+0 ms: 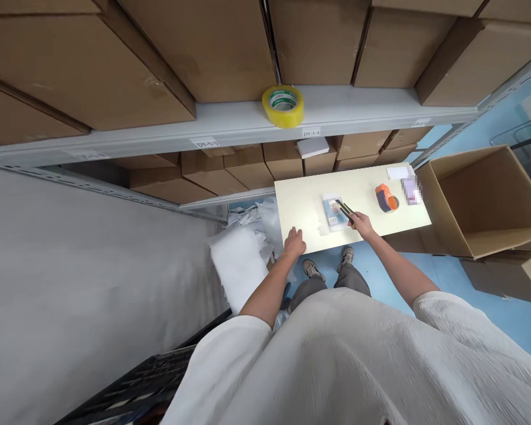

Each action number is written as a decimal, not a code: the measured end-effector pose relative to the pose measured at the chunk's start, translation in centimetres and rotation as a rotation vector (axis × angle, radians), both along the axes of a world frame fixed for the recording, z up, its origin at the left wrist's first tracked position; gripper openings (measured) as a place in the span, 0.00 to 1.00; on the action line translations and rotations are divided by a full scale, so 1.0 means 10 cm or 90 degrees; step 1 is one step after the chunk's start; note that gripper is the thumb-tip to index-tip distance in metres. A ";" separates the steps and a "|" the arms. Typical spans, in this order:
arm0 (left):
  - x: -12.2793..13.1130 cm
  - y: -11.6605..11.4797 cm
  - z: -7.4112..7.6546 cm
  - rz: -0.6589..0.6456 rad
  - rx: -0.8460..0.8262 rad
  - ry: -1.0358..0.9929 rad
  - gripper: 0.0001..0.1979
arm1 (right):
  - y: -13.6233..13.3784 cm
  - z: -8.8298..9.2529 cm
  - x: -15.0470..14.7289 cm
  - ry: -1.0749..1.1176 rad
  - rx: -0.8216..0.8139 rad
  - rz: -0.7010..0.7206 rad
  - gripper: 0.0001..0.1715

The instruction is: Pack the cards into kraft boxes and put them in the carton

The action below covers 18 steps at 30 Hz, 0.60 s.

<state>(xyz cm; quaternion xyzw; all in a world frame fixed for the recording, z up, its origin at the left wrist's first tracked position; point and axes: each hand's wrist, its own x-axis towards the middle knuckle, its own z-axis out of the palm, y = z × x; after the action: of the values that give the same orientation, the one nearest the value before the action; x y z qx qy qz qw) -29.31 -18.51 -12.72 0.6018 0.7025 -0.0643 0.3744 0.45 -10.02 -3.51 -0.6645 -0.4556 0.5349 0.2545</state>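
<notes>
My right hand [361, 224] is closed around a slim black and yellow utility knife [346, 211], its tip pointing up and left. Under that tip lies a flat package in clear plastic [331, 217], with a blue printed front and a white label, on the pale yellow tabletop [303, 200]. My left hand [294, 242] rests on the table's front left corner, fingers stretched forward and nothing in them. Right of the package stands an orange and dark tape dispenser [386, 198].
A white card [397, 172] and a blurred purple item [410, 190] lie at the table's right end. Beside it stands an open cardboard box [482, 200]. Yellow tape [283, 106] sits on the shelf edge above. White packing sheets [239, 260] are heaped at the left.
</notes>
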 end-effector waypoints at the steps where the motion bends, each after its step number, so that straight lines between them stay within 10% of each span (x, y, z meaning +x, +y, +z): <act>1: 0.01 0.01 0.01 0.004 0.001 0.008 0.39 | 0.01 0.00 0.05 0.005 -0.001 -0.004 0.25; 8: 0.22 0.20 0.17 0.031 0.012 0.094 0.33 | 0.19 0.17 0.51 0.017 -0.005 0.039 0.12; 18: 1.29 0.73 0.39 -0.039 0.086 0.032 0.32 | 0.81 0.66 1.27 -0.037 0.051 0.104 0.18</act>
<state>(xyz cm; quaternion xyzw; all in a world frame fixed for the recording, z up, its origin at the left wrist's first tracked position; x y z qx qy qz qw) -16.40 -11.19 -8.82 0.6451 0.6958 -0.0435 0.3128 13.19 -1.90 3.14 -0.6297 -0.5364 0.5157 0.2232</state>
